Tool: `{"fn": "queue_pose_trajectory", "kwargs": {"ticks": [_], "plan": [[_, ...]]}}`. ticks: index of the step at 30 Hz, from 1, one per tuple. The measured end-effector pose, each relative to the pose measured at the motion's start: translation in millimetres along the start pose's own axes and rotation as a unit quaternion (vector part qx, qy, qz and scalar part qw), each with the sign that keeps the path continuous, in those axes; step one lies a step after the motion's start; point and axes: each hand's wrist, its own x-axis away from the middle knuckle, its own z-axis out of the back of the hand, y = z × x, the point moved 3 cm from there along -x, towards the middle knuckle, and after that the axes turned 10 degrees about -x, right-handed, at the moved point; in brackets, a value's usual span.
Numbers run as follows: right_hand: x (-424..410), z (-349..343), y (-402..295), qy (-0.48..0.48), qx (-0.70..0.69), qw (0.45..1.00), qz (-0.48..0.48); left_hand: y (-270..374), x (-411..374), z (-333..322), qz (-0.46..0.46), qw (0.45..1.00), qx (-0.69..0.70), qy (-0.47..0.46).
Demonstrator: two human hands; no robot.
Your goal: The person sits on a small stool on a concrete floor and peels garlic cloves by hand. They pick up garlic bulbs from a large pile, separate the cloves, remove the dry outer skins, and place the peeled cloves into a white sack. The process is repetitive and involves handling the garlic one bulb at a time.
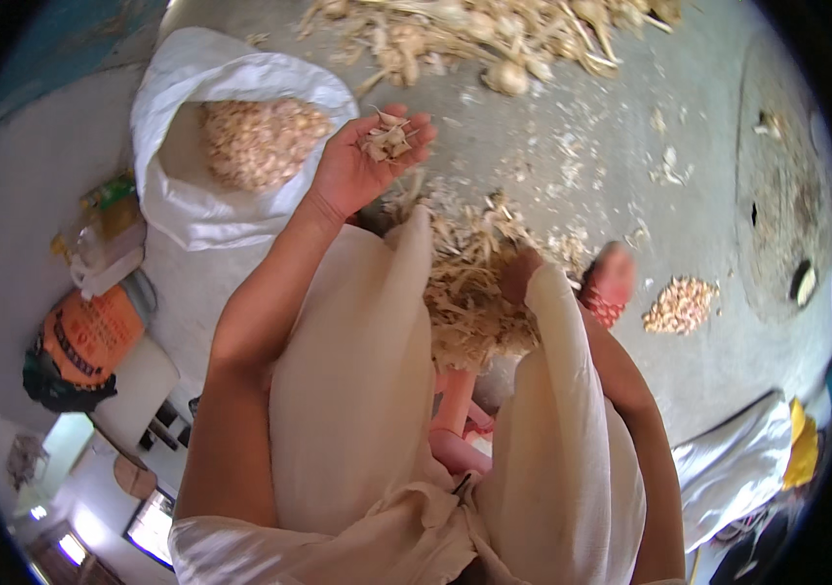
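Observation:
My left hand [368,157] is palm up, fingers slightly curled, with several dry-skinned garlic cloves [386,139] resting in it. It is beside the rim of a white woven sack [182,212], rolled open, which holds many loose garlic cloves [266,142]. Between my legs lies a heap of dry garlic husks and stalks [474,300]. My right arm passes outside my right knee, which partly hides my right hand [520,274] at the heap. Its fingers are unclear, and I cannot tell whether they hold anything.
Garlic bulbs with dry stalks [481,36] are piled at the far side of the grey floor [576,131]. A small heap of cloves [681,305] lies to the right. Plastic containers [105,234] and an orange printed bag [94,336] stand left. White sacking [737,453] lies at lower right.

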Motion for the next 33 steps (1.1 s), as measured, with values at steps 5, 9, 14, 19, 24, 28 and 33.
{"fn": "queue_pose_trajectory", "kwargs": {"ticks": [5,9,14,19,24,28,33], "plan": [[23.9,14.8,-2.6,-0.079,0.066,0.994,-0.032,25.9,14.6,19.9,-0.069,0.996,0.033,0.055],[21.7,2.0,4.9,-0.07,0.061,0.995,-0.038,50.6,36.7,50.3,-0.15,0.98,0.045,0.12],[12.9,-5.7,10.8,-0.056,0.083,0.994,-0.031,92.9,64.7,89.3,-0.288,0.922,0.104,0.236],[11.5,-22.1,27.0,-0.04,0.079,0.993,-0.081,88.0,60.0,107.1,-0.265,0.871,-0.005,0.413],[6.3,-25.8,32.3,-0.004,0.077,0.993,-0.09,70.9,54.8,106.2,-0.226,0.843,-0.185,0.452],[15.7,-20.0,27.6,0.06,0.102,0.992,-0.039,63.7,45.9,84.6,-0.254,0.725,-0.429,0.476],[-13.1,-51.8,37.4,0.095,0.094,0.99,-0.038,114.4,4.5,87.4,-0.234,0.532,-0.712,0.394]]}}
